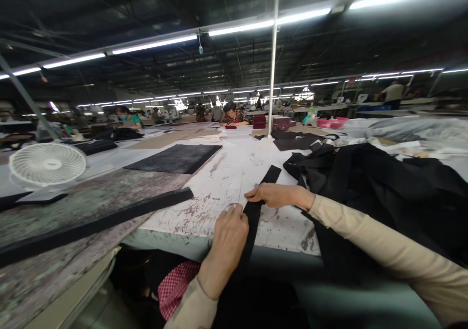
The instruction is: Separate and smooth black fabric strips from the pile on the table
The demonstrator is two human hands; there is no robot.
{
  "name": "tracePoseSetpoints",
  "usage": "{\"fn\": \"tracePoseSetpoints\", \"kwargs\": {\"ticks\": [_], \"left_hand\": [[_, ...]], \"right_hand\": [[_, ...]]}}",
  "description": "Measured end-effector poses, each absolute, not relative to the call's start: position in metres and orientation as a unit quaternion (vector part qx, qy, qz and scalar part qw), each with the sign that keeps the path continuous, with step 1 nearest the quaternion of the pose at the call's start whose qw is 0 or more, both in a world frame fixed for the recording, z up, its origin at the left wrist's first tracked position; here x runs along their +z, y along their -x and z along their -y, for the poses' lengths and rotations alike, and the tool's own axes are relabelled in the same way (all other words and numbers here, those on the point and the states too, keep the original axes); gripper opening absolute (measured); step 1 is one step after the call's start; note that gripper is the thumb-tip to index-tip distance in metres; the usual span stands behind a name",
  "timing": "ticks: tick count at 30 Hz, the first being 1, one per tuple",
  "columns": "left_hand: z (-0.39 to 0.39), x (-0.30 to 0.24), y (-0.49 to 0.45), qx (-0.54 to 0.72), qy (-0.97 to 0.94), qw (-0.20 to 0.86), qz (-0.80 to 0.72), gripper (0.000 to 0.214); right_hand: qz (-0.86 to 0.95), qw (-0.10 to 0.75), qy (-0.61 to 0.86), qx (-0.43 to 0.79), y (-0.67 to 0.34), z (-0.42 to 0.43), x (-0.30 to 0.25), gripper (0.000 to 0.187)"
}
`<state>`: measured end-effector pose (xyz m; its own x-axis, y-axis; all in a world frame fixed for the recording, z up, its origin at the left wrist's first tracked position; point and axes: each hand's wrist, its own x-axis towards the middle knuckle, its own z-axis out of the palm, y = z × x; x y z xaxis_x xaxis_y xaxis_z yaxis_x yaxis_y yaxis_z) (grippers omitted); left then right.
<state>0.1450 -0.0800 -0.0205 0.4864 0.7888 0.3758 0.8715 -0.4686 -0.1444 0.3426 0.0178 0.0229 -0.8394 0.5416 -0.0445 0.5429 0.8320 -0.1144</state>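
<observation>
Tube lights run under a dark roof in a wide workshop, and through the head view I look down on a stained white table with a black strip lying across its near edge, which I take as my landmark. The right hand reaches over the strip, thumb and forefinger brought together on its left side; I read that as a pinch, probably to keep the edge true. The left hand sits just left of the strip, nearer the body, fingers curled in against it. Their tips are hidden, so I cannot tell how firmly they hold; the hand likely steadies the near end, which drops past the table edge into shadow.

Right of the strip, black cloth is heaped, perhaps to stay within easy reach. Left of it, a longer black band lies over a mottled board, with a dark sheet beyond and a white fan farther left. Past the strip's far end stands a pole. I find no brand, label or writing that I can read
</observation>
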Motion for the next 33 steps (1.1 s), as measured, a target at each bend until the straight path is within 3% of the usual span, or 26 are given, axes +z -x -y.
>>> {"fn": "tracePoseSetpoints", "kwargs": {"ticks": [7, 14, 19, 23, 27, 33], "left_hand": [[0.081, -0.019, -0.142, -0.130, 0.855, 0.153, 0.479, 0.025], [0.099, -0.023, -0.130, -0.227, 0.774, 0.015, 0.591, 0.024], [0.072, -0.017, -0.142, -0.200, 0.762, 0.013, 0.615, 0.027], [0.047, -0.010, -0.155, -0.163, 0.784, 0.031, 0.598, 0.029], [0.041, -0.007, -0.161, -0.142, 0.802, 0.040, 0.579, 0.032], [0.057, -0.013, -0.141, -0.176, 0.791, -0.015, 0.585, 0.023]], "right_hand": [[-0.960, 0.023, -0.229, -0.157, -0.342, -0.006, 0.030, 0.082], [-0.950, 0.007, -0.260, -0.173, -0.355, -0.012, 0.020, 0.089], [-0.935, 0.010, -0.348, -0.060, -0.367, -0.042, 0.006, 0.082], [-0.874, -0.055, -0.476, 0.077, -0.366, -0.051, 0.006, 0.064], [-0.910, -0.109, -0.399, -0.014, -0.352, -0.040, 0.004, 0.054], [-0.929, -0.093, -0.355, -0.051, -0.348, -0.031, -0.002, 0.060]]}}
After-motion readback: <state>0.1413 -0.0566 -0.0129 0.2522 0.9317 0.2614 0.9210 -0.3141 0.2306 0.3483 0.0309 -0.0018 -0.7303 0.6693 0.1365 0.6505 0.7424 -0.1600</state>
